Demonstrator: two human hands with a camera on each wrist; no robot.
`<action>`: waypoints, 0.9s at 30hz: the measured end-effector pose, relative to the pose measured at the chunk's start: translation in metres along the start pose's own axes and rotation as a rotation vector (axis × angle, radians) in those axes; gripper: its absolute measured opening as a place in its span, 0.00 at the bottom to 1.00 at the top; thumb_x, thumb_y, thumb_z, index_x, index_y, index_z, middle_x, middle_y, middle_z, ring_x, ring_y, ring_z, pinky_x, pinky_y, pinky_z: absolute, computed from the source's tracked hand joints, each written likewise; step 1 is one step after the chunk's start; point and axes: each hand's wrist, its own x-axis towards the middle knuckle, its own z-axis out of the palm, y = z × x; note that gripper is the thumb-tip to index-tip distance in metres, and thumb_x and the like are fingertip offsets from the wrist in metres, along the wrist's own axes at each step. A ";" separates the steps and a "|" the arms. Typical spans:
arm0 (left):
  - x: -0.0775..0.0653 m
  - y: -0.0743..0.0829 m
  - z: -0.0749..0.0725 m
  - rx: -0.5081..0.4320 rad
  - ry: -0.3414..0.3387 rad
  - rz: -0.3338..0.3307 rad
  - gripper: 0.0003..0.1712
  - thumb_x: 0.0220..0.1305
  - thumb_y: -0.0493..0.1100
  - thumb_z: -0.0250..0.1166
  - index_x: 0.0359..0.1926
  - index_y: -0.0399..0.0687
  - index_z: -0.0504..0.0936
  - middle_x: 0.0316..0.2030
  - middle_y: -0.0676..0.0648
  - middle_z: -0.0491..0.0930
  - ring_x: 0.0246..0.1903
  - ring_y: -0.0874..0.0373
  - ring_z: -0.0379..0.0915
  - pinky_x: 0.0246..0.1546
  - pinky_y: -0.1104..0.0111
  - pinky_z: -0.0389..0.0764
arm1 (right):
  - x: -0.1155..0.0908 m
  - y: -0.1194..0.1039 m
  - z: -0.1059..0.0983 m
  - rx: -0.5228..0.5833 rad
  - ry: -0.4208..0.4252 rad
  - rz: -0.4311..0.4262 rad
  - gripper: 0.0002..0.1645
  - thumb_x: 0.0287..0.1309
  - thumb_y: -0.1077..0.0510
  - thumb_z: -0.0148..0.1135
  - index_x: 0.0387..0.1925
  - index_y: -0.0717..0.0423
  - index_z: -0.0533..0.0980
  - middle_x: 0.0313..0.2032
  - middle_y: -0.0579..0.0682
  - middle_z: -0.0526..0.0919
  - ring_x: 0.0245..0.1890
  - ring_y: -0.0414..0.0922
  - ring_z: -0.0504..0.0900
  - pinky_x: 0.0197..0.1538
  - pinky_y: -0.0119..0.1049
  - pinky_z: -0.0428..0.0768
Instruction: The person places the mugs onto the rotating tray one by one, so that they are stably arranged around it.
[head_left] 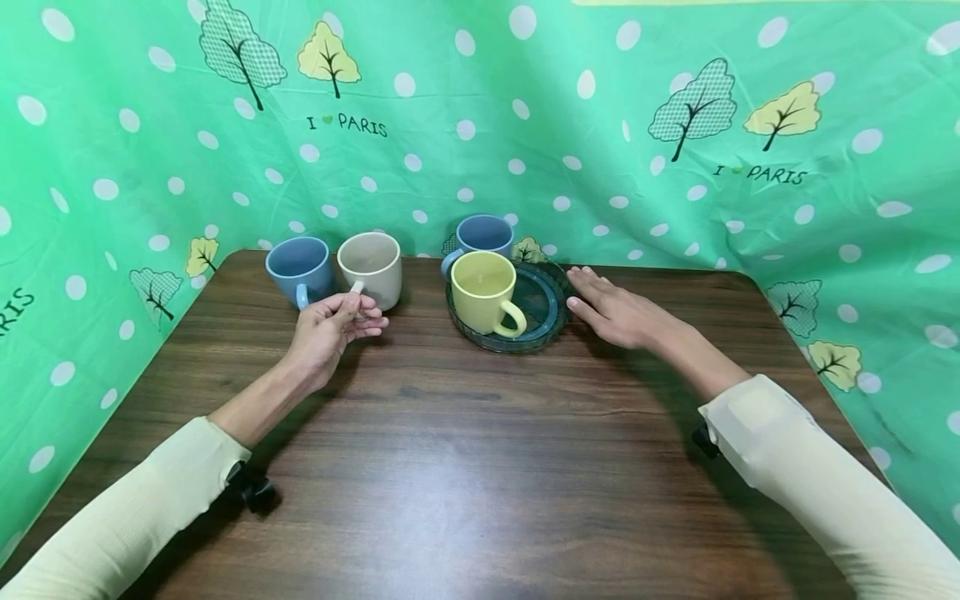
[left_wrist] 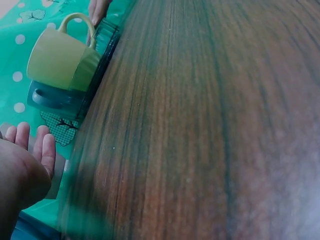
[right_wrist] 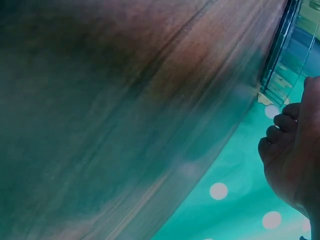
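Observation:
My left hand [head_left: 330,333] pinches the handle of an off-white mug [head_left: 378,271] between thumb and index finger, its other fingers extended. The mug stands upright near the table's far edge. Just left of it is a blue mug [head_left: 298,267], handle toward me. A yellow mug [head_left: 480,296] stands in a dark clear glass dish [head_left: 551,333], its handle pointing right. Behind it is a second blue mug [head_left: 487,233], partly hidden; whether it sits inside the dish I cannot tell. My right hand [head_left: 618,312] lies with straight fingers at the dish's right rim, holding nothing.
The dark wooden table [head_left: 450,467] carries all the mugs along its far side. A green curtain [head_left: 465,100] with white dots and printed trees hangs right behind the table's far edge and around both sides.

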 end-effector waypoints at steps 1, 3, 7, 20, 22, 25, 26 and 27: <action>0.000 0.000 0.000 -0.001 0.001 -0.001 0.17 0.90 0.44 0.56 0.45 0.46 0.89 0.38 0.49 0.94 0.40 0.58 0.96 0.49 0.66 0.95 | 0.001 0.000 0.000 0.000 -0.001 0.001 0.43 0.94 0.39 0.38 0.91 0.64 0.49 0.91 0.66 0.50 0.93 0.65 0.46 0.93 0.66 0.51; 0.000 0.000 0.000 -0.003 0.006 -0.006 0.17 0.90 0.44 0.56 0.44 0.46 0.89 0.38 0.49 0.94 0.40 0.58 0.96 0.49 0.66 0.95 | 0.004 0.000 -0.001 -0.004 -0.007 0.003 0.44 0.94 0.39 0.37 0.91 0.64 0.49 0.91 0.66 0.50 0.93 0.65 0.46 0.93 0.66 0.51; 0.000 0.001 0.000 -0.002 0.015 -0.025 0.17 0.90 0.44 0.56 0.45 0.45 0.88 0.37 0.50 0.94 0.40 0.58 0.96 0.48 0.66 0.95 | 0.009 0.001 -0.002 -0.003 -0.018 0.007 0.44 0.94 0.38 0.36 0.91 0.64 0.49 0.91 0.66 0.50 0.92 0.66 0.46 0.93 0.66 0.51; 0.001 0.001 -0.001 0.012 -0.004 -0.042 0.16 0.90 0.44 0.56 0.45 0.44 0.88 0.38 0.49 0.94 0.41 0.57 0.96 0.51 0.65 0.96 | 0.026 0.004 -0.001 0.035 -0.014 0.011 0.43 0.94 0.38 0.34 0.92 0.61 0.47 0.92 0.64 0.46 0.93 0.65 0.43 0.93 0.65 0.48; 0.001 0.000 -0.001 0.019 -0.012 -0.034 0.16 0.90 0.44 0.56 0.46 0.43 0.87 0.38 0.49 0.94 0.42 0.57 0.96 0.52 0.64 0.96 | 0.028 0.003 0.000 0.034 -0.015 0.009 0.43 0.94 0.38 0.33 0.92 0.61 0.46 0.92 0.63 0.45 0.93 0.64 0.42 0.93 0.65 0.48; 0.001 0.000 -0.001 0.037 -0.021 -0.020 0.16 0.90 0.44 0.55 0.45 0.44 0.87 0.38 0.49 0.94 0.42 0.57 0.96 0.52 0.64 0.95 | 0.030 0.003 -0.001 0.027 -0.021 0.003 0.44 0.94 0.38 0.33 0.92 0.61 0.46 0.92 0.63 0.44 0.93 0.64 0.41 0.94 0.65 0.47; 0.001 0.000 -0.001 0.044 -0.023 -0.015 0.16 0.90 0.44 0.55 0.45 0.44 0.87 0.38 0.49 0.94 0.42 0.57 0.96 0.53 0.64 0.95 | 0.030 0.003 -0.002 0.025 -0.024 0.002 0.44 0.94 0.38 0.34 0.92 0.61 0.45 0.92 0.63 0.44 0.93 0.64 0.41 0.94 0.65 0.47; 0.001 0.000 0.000 0.049 -0.025 -0.011 0.16 0.90 0.44 0.55 0.45 0.44 0.87 0.38 0.49 0.94 0.42 0.57 0.96 0.53 0.64 0.95 | 0.031 0.003 -0.002 0.022 -0.027 0.001 0.44 0.94 0.38 0.34 0.92 0.61 0.45 0.92 0.63 0.44 0.93 0.64 0.41 0.94 0.65 0.47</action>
